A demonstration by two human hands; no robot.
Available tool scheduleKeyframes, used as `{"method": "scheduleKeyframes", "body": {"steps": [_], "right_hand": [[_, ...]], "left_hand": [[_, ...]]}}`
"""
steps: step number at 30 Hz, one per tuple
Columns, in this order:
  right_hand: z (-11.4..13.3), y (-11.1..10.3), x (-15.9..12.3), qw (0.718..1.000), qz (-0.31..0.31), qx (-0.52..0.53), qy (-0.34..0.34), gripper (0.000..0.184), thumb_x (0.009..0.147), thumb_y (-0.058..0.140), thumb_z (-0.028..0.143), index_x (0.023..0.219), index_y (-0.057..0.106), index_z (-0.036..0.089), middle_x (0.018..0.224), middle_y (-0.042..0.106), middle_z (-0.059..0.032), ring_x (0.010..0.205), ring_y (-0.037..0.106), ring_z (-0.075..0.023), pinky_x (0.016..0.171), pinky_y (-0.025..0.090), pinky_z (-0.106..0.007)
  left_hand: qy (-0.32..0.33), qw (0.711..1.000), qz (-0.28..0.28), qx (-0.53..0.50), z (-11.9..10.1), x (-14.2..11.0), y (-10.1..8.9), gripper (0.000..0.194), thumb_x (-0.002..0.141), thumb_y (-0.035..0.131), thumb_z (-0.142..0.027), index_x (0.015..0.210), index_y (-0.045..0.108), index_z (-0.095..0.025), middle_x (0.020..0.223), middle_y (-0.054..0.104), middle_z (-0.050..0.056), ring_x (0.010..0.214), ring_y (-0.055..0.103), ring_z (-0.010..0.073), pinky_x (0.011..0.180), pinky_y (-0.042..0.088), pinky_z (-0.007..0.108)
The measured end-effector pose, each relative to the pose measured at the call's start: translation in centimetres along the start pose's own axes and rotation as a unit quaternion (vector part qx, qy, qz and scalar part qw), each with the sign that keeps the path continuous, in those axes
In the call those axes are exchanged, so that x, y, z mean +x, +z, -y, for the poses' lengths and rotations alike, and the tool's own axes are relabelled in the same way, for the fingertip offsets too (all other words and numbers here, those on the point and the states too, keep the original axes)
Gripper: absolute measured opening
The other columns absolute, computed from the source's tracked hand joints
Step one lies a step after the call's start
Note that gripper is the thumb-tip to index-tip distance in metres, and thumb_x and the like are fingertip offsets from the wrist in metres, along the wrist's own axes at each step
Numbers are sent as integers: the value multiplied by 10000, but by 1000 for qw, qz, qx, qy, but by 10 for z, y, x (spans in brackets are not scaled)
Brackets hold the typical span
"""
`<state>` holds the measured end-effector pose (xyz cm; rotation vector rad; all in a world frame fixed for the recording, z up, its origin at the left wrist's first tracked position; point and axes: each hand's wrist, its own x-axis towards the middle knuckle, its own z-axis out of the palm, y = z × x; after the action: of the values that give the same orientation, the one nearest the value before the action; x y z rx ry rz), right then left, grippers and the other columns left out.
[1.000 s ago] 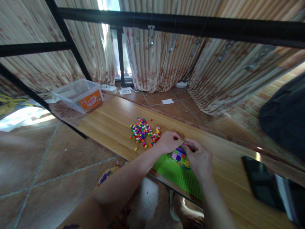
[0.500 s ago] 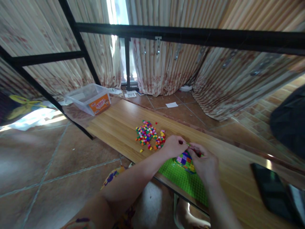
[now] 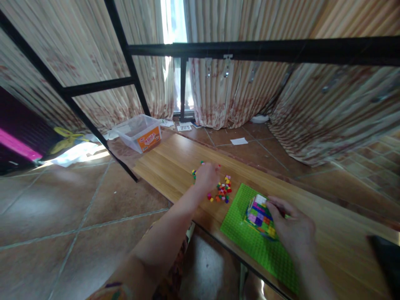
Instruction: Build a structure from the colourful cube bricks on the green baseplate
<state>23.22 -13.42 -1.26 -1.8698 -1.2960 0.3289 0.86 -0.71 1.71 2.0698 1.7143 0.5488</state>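
A small structure of multicoloured toy bricks [image 3: 259, 216] stands on the green studded baseplate [image 3: 239, 227]. My right hand [image 3: 293, 227] is closed at the structure's right end, its thumb and fingers against the bricks and covering part of them. Bits of red and green show under its fingers. Farther left, my left hand [image 3: 206, 178] reaches down over the pile of loose bricks [image 3: 223, 190], hiding much of it. Its fingers curl inward, and what lies between them is hidden.
The wooden bench [image 3: 178, 158] carries all the bricks, with a dark flat object [image 3: 386, 258] at its right end. Beyond the far left end stands a clear plastic box [image 3: 139, 131] with an orange label. A black metal frame [image 3: 234, 50] crosses ahead, before curtains.
My left hand has left the brick structure and moved left to the loose pile. My right hand stays at the structure. The view has shifted, showing more of the baseplate.
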Motion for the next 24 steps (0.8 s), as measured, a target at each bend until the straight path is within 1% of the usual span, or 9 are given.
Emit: {"method": "scheduleKeyframes", "body": {"steps": [1,3,6,9,12,16,21,24], "right_hand": [[0,0,0,1000,1,-1,2,342,784,610,509,946,743,239,937,761,-47,865,711,-234,799,548,-344],[0,0,-1,1000,0,1,-4,342,790,602,510,944,743,239,948,761,-45,868,709,-231,803,547,-343],[0,1,-1,1000,-4,5,-23,354,806,590,514,956,742,233,962,760,-51,862,708,-230,798,546,-342],[0,0,-2,1000,-4,1,-31,360,814,580,522,958,742,234,967,758,-54,861,707,-233,798,546,-348],[2,-1,-2,1000,-2,-7,-24,345,805,592,516,949,743,241,972,758,-52,873,704,-239,813,542,-360],[5,-1,-1,1000,2,3,-19,324,803,593,494,936,745,241,953,759,-48,861,704,-231,798,544,-347],[8,0,-1,1000,-1,5,-18,314,802,595,484,935,747,244,934,758,-45,857,702,-228,785,541,-343],[8,0,-1,1000,-1,8,-16,316,800,598,488,940,747,246,937,757,-42,869,699,-227,811,534,-349]], "left_hand": [[-8,1000,-7,27,10,4,-3,280,831,502,-139,978,737,-180,994,722,95,959,651,215,881,502,330],[-4,998,-15,66,26,10,-6,291,837,491,-143,971,745,-187,1020,703,105,992,636,218,901,494,332],[34,994,0,102,37,15,-2,303,808,505,-121,957,755,-206,1013,694,88,1016,617,203,938,474,313],[67,989,12,128,38,16,1,320,774,506,-96,933,761,-204,1003,693,87,1032,605,207,957,461,312],[79,987,18,140,36,16,2,283,775,518,-133,903,762,-195,1007,690,99,1037,600,221,952,466,323],[73,988,13,138,35,15,2,243,787,528,-167,870,755,-181,1024,682,102,1034,599,219,943,472,312],[64,988,19,141,35,14,5,246,809,500,-148,861,740,-150,1028,671,128,987,610,224,921,481,326],[74,987,27,142,35,13,3,242,808,515,-149,897,740,-154,1055,666,130,1043,596,231,954,467,333]]}}
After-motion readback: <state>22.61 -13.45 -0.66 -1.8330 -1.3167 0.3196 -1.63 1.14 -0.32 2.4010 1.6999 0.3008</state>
